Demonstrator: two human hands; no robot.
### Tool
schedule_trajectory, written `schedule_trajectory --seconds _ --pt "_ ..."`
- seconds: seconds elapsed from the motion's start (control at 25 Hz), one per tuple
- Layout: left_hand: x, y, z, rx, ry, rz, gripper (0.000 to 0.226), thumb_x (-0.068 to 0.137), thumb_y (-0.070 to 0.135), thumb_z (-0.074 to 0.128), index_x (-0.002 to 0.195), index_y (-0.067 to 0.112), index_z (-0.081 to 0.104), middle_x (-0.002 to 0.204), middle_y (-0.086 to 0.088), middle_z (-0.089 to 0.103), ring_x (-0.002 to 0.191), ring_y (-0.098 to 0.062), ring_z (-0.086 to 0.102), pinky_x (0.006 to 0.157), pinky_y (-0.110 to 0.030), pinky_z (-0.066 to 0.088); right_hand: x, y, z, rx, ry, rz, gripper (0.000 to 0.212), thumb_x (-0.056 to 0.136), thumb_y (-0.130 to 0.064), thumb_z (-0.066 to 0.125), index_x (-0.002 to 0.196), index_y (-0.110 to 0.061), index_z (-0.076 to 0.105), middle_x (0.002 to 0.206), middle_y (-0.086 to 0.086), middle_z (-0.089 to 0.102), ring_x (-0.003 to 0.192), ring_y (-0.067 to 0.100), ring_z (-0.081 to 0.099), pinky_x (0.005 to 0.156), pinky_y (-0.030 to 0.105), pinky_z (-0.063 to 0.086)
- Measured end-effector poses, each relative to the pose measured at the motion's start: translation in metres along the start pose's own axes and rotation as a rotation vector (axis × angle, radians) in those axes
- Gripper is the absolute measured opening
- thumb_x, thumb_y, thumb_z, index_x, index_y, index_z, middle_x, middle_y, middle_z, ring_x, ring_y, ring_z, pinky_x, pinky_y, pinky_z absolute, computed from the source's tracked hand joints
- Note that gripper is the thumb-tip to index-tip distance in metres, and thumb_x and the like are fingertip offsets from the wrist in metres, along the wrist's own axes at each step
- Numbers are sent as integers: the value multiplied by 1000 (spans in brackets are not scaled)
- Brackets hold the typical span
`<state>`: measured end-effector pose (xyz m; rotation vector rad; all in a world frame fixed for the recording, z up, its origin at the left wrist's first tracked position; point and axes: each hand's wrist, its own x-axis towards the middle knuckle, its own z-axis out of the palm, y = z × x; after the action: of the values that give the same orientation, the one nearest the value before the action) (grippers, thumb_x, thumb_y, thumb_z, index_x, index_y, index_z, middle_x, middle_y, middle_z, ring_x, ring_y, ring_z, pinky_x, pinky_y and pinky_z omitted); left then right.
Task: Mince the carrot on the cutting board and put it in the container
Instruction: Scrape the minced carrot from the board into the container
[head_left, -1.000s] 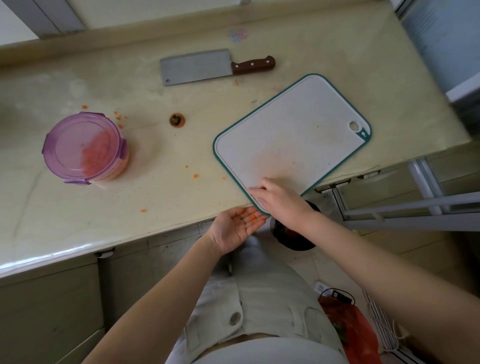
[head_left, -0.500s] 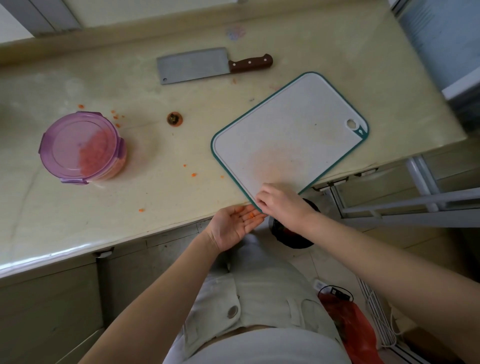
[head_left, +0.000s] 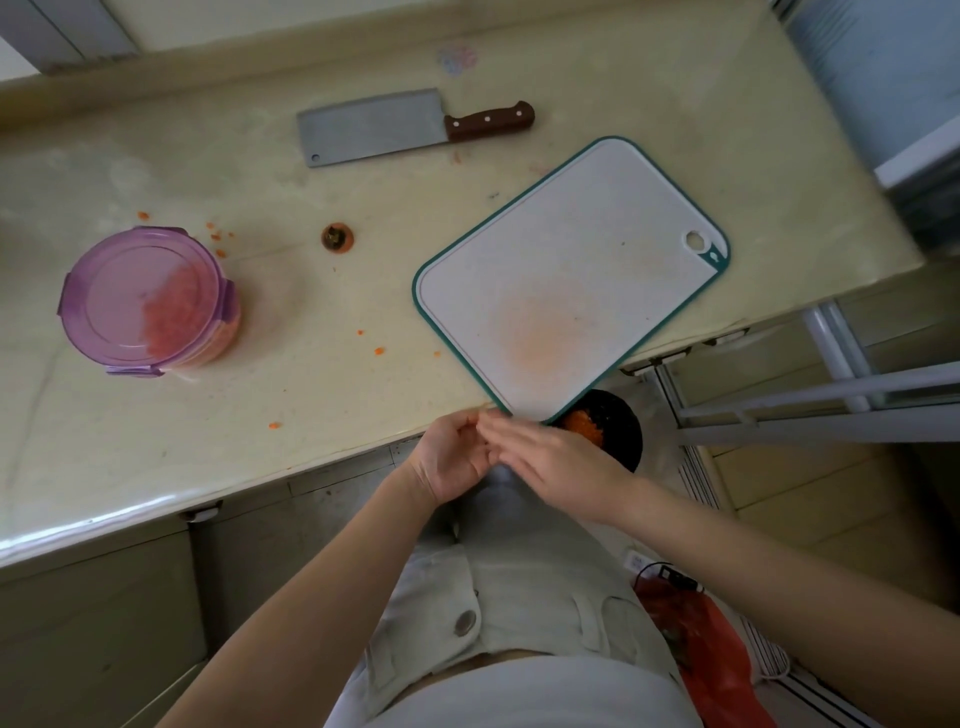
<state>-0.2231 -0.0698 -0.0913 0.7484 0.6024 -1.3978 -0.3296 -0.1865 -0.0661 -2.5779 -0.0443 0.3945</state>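
Item: cutting board (head_left: 571, 249), white with a teal rim, lay askew on the countertop (head_left: 311, 405), its near corner overhanging the front edge; the surface was bare apart from an orange stain. Item: container (head_left: 140, 301), round, stood well to the left of the board with its purple lid clipped on; minced carrot (head_left: 179, 319) showed through the lid and wall. Item: stray carrot bits (head_left: 379, 351), scattered on the counter between container and board and behind the container. Item: carrot stub (head_left: 337, 238), alone on the counter near the middle. Item: cleaver (head_left: 374, 127), flat at the back, wooden handle to the right. Item: dark bin (head_left: 618, 436), below the counter edge under the board's corner, with orange scraps in it. Item: red bag (head_left: 711, 654), on the floor. Left hand (head_left: 452, 457), palm up, loosely cupped just off the counter edge, gripping nothing visible. Right hand (head_left: 556, 460), blurred, fingers straight, laid across the left hand's fingers, holding nothing.
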Motion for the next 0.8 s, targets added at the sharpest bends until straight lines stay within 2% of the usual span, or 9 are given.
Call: schedule_trajectory --seconds 0.08,0.12,0.2,0.28,0.4,0.52,0.56,0.72,0.8 --pt "2 0 -2 -52 6 -14 41 94 9 32 76 -4 66 72 -14 68 64 -24 68 61 -31 58 5 6 0 -44 55 194 57 103 -32 31 151 -5 16 160 10 10 148 17 3 117 22 1" --pt "2 0 -2 -62 7 -21 41 95 9 32 77 -5 66 72 -15 68 64 -24 68 60 -31 59 3 5 -1 -46 31 204 58 104 -34 29 151 -6 11 160 9 4 147 15 -6 115 21 -3" --pt "2 1 -2 -22 20 -24 35 96 9 32 83 -4 62 71 -13 65 61 -21 66 58 -29 58 -3 0 1 7 -32 80 53 103 -32 28 150 -8 21 159 5 15 146 9 0 116 21 3" --pt "4 2 -1 -11 26 -35 36 96 10 32 85 -5 63 75 -16 67 65 -24 68 64 -33 59 -11 4 0 15 32 52 51 101 -30 30 147 -7 31 155 7 28 145 14 17 117 25 13" --pt "6 3 1 15 32 -61 36 97 13 32 100 -10 60 94 -24 68 81 -34 69 77 -42 54 4 31 -16 28 218 497 59 102 -27 33 151 -2 10 160 13 5 148 22 3 116 25 0" --pt "4 2 6 25 39 -53 34 99 14 32 105 -8 58 96 -23 68 89 -35 66 79 -40 54 16 54 -30 -21 192 763 67 103 -35 27 150 1 -4 158 16 -11 147 24 -11 115 28 -9" --pt "4 2 7 21 44 -48 34 99 14 32 104 -7 58 94 -22 69 91 -34 65 79 -39 54 15 52 -27 -47 169 742 68 102 -38 26 149 1 -3 158 17 -11 146 25 -12 117 30 -9" --pt "3 0 10 50 44 -49 34 100 15 32 101 -5 60 89 -20 70 78 -29 70 75 -35 56 -4 26 -15 2 130 348 63 101 -38 28 151 -4 9 159 8 -1 144 11 -9 121 32 2" --pt "5 0 13 58 59 -51 33 100 16 33 101 -3 60 88 -19 70 77 -28 71 75 -35 56 5 57 -33 -44 227 452 62 102 -34 29 151 -3 6 159 9 -3 145 14 -8 119 28 -3"
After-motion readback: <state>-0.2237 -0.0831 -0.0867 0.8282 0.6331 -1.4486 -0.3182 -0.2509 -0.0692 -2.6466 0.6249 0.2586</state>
